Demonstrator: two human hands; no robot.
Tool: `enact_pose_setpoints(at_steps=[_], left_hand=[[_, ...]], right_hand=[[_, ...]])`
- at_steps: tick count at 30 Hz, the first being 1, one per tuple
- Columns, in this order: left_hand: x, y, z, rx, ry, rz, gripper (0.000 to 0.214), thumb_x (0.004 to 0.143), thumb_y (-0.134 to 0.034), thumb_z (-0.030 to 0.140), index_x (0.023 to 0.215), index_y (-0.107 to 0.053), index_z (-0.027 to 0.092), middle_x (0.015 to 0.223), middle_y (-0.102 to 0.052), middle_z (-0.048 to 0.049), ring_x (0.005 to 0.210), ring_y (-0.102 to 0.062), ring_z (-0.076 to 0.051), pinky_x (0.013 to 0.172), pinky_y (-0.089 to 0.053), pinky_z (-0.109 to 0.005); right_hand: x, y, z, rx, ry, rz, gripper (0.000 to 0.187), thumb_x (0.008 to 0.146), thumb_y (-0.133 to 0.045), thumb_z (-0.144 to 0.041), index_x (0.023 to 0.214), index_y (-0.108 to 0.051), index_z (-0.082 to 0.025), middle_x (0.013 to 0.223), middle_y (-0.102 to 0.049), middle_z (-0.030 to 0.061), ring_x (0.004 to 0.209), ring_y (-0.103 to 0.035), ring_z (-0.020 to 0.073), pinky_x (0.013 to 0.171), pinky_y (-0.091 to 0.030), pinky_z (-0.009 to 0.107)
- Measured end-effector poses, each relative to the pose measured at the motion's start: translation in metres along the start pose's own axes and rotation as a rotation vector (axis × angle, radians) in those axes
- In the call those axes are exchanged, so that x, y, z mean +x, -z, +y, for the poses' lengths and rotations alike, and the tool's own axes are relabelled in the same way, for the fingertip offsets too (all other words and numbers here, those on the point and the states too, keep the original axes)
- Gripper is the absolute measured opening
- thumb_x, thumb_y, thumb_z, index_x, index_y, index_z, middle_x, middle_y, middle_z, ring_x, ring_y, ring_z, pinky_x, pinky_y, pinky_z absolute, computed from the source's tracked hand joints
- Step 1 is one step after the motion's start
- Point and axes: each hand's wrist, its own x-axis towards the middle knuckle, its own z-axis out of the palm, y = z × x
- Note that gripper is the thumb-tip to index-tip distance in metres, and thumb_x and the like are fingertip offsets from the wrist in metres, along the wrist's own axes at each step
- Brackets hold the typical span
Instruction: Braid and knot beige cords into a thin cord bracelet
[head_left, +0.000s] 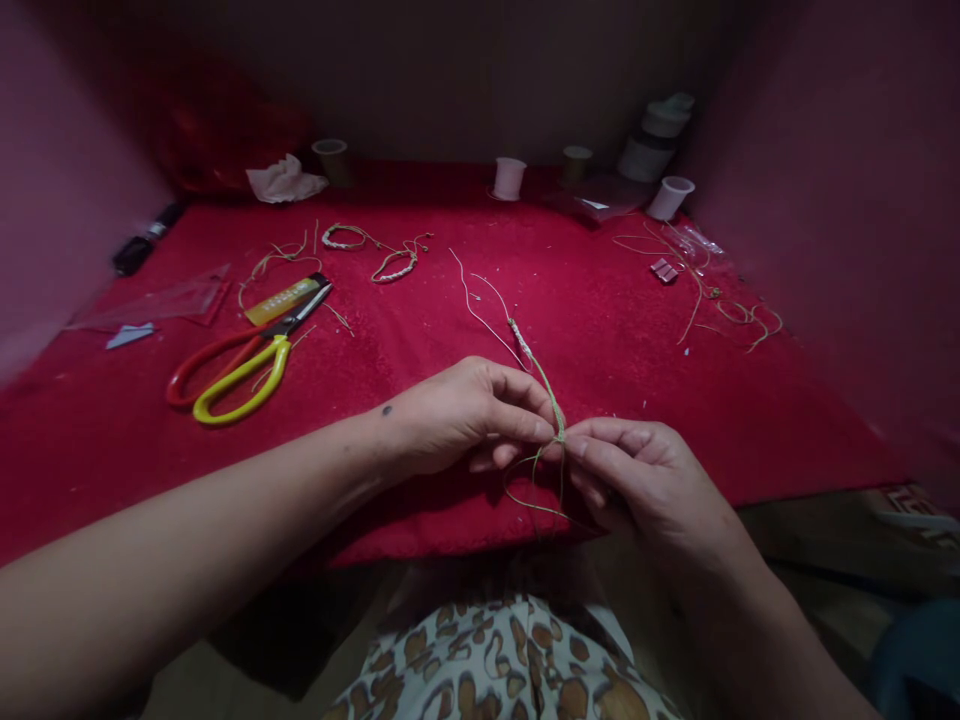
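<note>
Near the front edge of the red cloth, my left hand [499,415] pinches a green cord bracelet [546,378] between thumb and fingers. My right hand [637,455] meets it from the other side, its thumb and forefinger closed on the same cord at a small knot. Beyond my left hand the bracelet runs away from me to a short whitish braided or beaded part, with thin loose ends lying on the cloth. Below the fingers hang a loop and strands of green cord. The fingertips partly hide the knot.
Scissors [244,375] with red and yellow handles lie at left beside a yellow packet [283,300]. Two finished-looking bracelets [395,268] rest behind. Spools [510,178], a bottle [651,140] and crumpled tissue [285,180] line the back. Loose cord [742,315] and a clip [664,270] lie right.
</note>
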Motion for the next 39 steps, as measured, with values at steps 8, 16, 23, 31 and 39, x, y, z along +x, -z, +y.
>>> enact_pose_setpoints(at_steps=[8,16,23,31,39], left_hand=[[0.0006,-0.0003,-0.0008,-0.077,0.004,-0.010,0.009,0.072,-0.063,0.018,0.078,-0.063,0.012,0.066,-0.063,-0.0016,0.039,-0.041,-0.002,0.035,-0.029,-0.013],[0.0008,-0.0003,0.0011,-0.087,0.032,-0.026,0.004,0.072,-0.062,0.014,0.075,-0.064,0.012,0.062,-0.063,0.0004,0.038,-0.041,-0.001,0.034,-0.030,-0.013],[-0.0001,-0.0013,0.0010,-0.088,0.023,-0.040,0.005,0.074,-0.062,0.017,0.072,-0.063,0.012,0.043,-0.051,0.0054,0.035,-0.038,-0.002,0.034,-0.027,-0.013],[-0.0008,-0.0022,0.0005,-0.026,0.032,-0.017,0.009,0.074,-0.062,0.022,0.073,-0.061,0.013,0.042,-0.047,0.0053,0.035,-0.037,-0.003,0.036,-0.025,-0.015],[-0.0007,-0.0013,-0.0006,-0.009,0.023,-0.025,0.009,0.076,-0.059,0.023,0.074,-0.057,0.015,0.041,-0.046,0.0058,0.035,-0.035,-0.004,0.034,-0.024,-0.016]], right_hand=[[0.0022,0.0000,0.0009,0.018,-0.005,0.019,0.026,0.072,-0.062,-0.038,0.073,-0.066,-0.012,0.041,-0.039,-0.0060,0.032,-0.027,0.0035,0.031,-0.017,0.017],[0.0014,-0.0006,-0.0001,0.016,-0.016,0.012,0.024,0.072,-0.062,-0.036,0.071,-0.065,-0.013,0.040,-0.039,-0.0063,0.032,-0.027,0.0032,0.031,-0.016,0.017],[0.0007,-0.0022,-0.0003,-0.018,0.015,0.014,0.023,0.074,-0.061,-0.034,0.062,-0.058,-0.014,0.037,-0.037,-0.0066,0.033,-0.027,0.0033,0.032,-0.017,0.017],[-0.0005,-0.0052,-0.0013,-0.022,0.018,0.036,0.022,0.070,-0.065,-0.033,0.061,-0.058,-0.014,0.037,-0.038,-0.0070,0.033,-0.026,0.0027,0.033,-0.016,0.017],[-0.0010,-0.0069,0.0013,-0.012,0.047,0.059,0.025,0.069,-0.068,-0.035,0.063,-0.058,-0.013,0.040,-0.037,-0.0076,0.036,-0.026,0.0026,0.034,-0.017,0.016]])
